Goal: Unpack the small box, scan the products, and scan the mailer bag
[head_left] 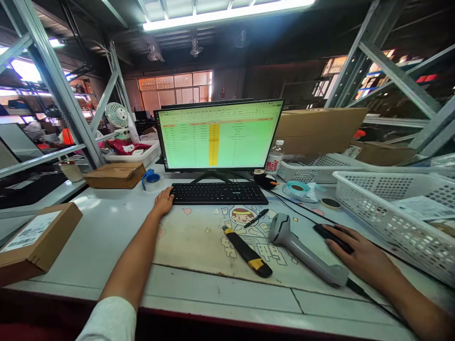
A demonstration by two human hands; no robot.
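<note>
My left hand (164,201) rests at the left end of a black keyboard (216,192), its fingers out over the edge keys and gripping nothing. On the right, my right hand (359,253) lies over a black computer mouse (333,238), fingers around it. Between my hands, on a cartoon-printed desk mat (192,246), are a black and yellow utility knife (248,252), a black pen (256,218) and a grey barcode scanner (307,253) lying on its side. Behind the keyboard, a monitor (188,142) displays a spreadsheet with one yellow column.
Cardboard boxes (40,239) (115,175) and blue tape (152,177) sit on the left. White plastic baskets (387,213), a bottle (275,156) and a teal tape roll (297,188) stand on the right. Cables run beside the mouse. Metal frame posts (64,80) flank the desk.
</note>
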